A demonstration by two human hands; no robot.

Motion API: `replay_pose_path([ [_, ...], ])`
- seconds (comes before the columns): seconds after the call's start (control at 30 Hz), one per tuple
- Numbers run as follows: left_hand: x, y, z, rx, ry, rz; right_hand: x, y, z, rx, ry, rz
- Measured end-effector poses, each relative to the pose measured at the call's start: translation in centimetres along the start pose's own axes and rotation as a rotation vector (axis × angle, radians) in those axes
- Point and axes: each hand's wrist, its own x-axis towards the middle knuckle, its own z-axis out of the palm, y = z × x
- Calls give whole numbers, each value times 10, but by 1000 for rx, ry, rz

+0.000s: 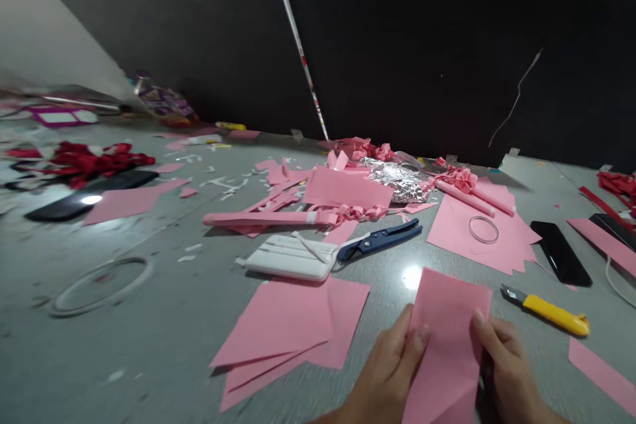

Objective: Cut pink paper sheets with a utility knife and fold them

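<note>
Between my two hands is an upright sheet of pink paper (450,338), its lower part creased and running out of the picture. My left hand (387,364) pinches its left edge, thumb on the front face. On the opposite edge my right hand (504,358) grips it the same way; the fingers behind the sheet are hidden. Left of my hands lies a loose pile of pink paper sheets (283,324). Just right of the held sheet rests a yellow utility knife (556,315) with its blade end pointing left.
Ahead lie a white face mask (288,257), dark blue-handled scissors (380,240) and crumpled foil (397,179) among pink scraps. A tape ring (102,285) is at left. A black phone (561,252) lies at right, and a dark wall (397,46) rises behind.
</note>
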Motion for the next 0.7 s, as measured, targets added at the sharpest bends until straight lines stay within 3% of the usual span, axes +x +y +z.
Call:
replay_pose_path([
  [0.23, -3, -4, -2, 3, 77, -23, -8, -5, 9, -11, -18, 34],
  [0.47, 3, -5, -4, -118, -13, 86, -10, -15, 10, 14, 54, 87],
  [0.63, 24, 45, -24, 189, 323, 302, -10, -15, 12, -193, 10, 98],
  [0.7, 32, 73, -33, 418, 198, 428, -11, -13, 13, -301, -49, 50],
])
